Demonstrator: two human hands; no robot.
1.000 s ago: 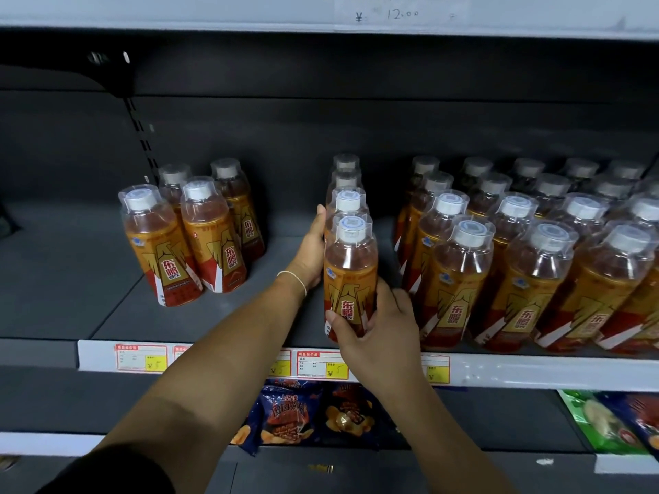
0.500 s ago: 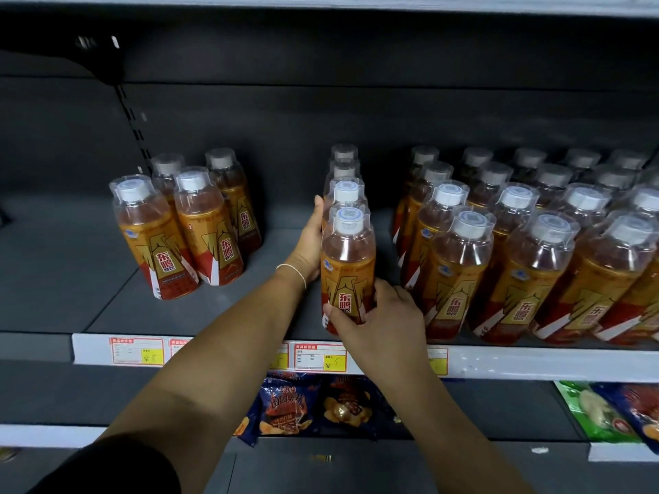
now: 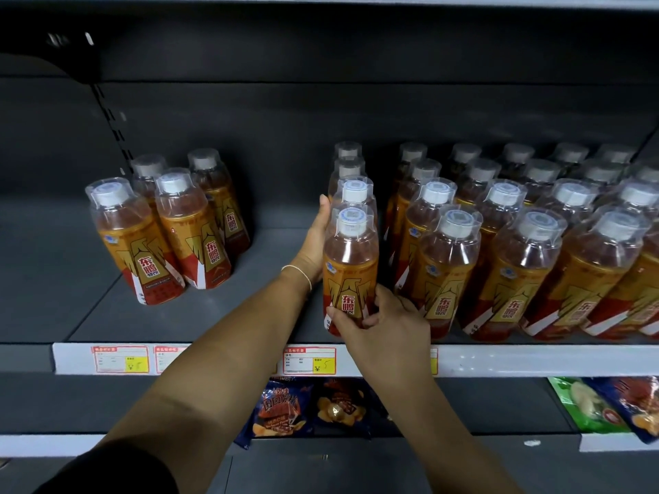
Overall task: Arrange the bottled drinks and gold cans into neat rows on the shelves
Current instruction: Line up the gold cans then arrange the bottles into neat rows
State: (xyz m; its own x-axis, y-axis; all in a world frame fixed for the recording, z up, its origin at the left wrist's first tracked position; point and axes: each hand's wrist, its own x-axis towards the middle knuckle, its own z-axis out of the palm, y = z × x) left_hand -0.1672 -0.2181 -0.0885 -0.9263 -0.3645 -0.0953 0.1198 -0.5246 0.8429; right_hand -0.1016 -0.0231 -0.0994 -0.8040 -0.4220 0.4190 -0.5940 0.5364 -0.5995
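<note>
The left hand [image 3: 315, 244] stands upright with its palm flat against the left side of the middle row [image 3: 351, 180], thumb pointing up. The fingers look straight, though their tips are hidden behind the bottles. A thin bracelet [image 3: 297, 273] circles that wrist. The right hand [image 3: 387, 324] reaches in from below and grips the front bottle [image 3: 351, 265] low on its label. The thumb is on the left and the fingers wrap round the right side.

That bottle stands upright at the front edge of the shelf [image 3: 53, 279], about midway along it, at the head of the middle row.

The lower part of the front bottle is covered by the right hand. The bottles behind it show little more than their caps. The right block [image 3: 535, 251] is cut off by the right edge of the view, so its full count cannot be told. One price tag is half hidden by the left forearm.

The middle row holds four bottles in single file. The left group [image 3: 167, 222] has four, bunched toward the left end of the shelf (two in front, two behind). The right block runs four deep, with at least five columns showing. Three price tags [image 3: 309, 360] can be made out on the front strip. Four snack bags [image 3: 280, 408] lie on the shelf below.
</note>
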